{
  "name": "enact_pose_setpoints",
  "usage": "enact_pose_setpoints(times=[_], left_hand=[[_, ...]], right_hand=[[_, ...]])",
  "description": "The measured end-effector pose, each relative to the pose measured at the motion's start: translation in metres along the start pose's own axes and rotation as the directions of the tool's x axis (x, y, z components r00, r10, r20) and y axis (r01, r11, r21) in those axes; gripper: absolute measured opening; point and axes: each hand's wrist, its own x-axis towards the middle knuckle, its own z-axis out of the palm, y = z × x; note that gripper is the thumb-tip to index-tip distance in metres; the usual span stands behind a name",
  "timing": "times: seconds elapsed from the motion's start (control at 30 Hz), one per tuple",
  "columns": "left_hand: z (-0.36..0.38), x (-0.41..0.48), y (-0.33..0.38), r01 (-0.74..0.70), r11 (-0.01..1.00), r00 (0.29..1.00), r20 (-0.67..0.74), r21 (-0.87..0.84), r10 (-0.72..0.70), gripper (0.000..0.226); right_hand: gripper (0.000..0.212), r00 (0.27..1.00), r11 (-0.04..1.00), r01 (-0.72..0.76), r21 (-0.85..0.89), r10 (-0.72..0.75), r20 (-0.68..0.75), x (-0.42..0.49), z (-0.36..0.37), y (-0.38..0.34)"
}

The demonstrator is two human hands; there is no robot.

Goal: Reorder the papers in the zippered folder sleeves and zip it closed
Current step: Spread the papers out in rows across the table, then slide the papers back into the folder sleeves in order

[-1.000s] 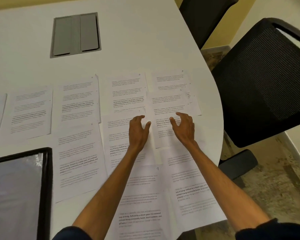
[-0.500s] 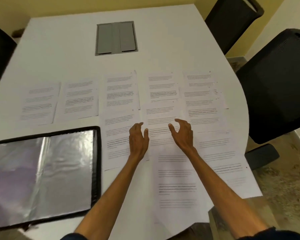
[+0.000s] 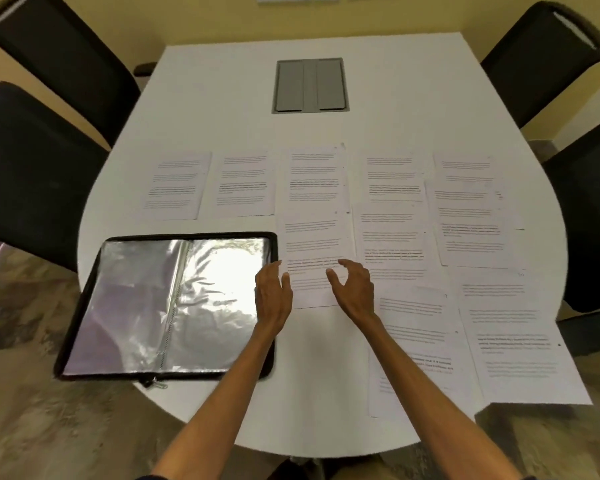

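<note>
A black zippered folder (image 3: pixel 84 299) lies open at the table's near left, its shiny clear sleeves (image 3: pixel 146 306) facing up and its zip pull (image 3: pixel 155 382) at the front edge. Several printed papers are spread in rows across the white table (image 3: pixel 222 109). One sheet (image 3: pixel 314 244) lies just right of the folder. My left hand (image 3: pixel 272 297) hovers over the folder's right edge, fingers apart. My right hand (image 3: pixel 355 289) hovers over that sheet's lower right, fingers curled apart. Neither hand holds anything.
A grey cable hatch (image 3: pixel 310 85) is set in the table's far middle. Black chairs stand at the left (image 3: pixel 35 174) and right (image 3: pixel 589 202). Two near-right sheets (image 3: pixel 520 341) overhang the table's front edge.
My view has swung left and pulled back, bringing the whole folder into sight. Both hands have shifted left across the papers, from the right-hand sheets to the sheet beside the folder.
</note>
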Motion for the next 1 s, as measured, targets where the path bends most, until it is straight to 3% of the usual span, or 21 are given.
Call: enact_pose_setpoints(times=[0.33, 0.7, 1.0], left_hand=[[-0.033, -0.014, -0.025, 0.074, 0.997, 0.993, -0.095, 0.036, -0.07, 0.038], [-0.08, 0.002, -0.08, 0.103, 0.992, 0.992, -0.082, 0.071, -0.097, 0.039], [-0.156, 0.045, -0.173, 0.128, 0.985, 0.991, -0.062, 0.112, -0.122, 0.036]], right_hand=[[0.05, 0.989, 0.996, 0.09, -0.002, -0.09, 0.122, -0.005, 0.034, -0.026], [0.044, 0.974, 0.993, 0.112, -0.022, -0.105, 0.202, -0.017, 0.083, -0.052], [0.038, 0.985, 0.99, -0.053, -0.131, 0.073, 0.156, -0.037, 0.153, -0.075]])
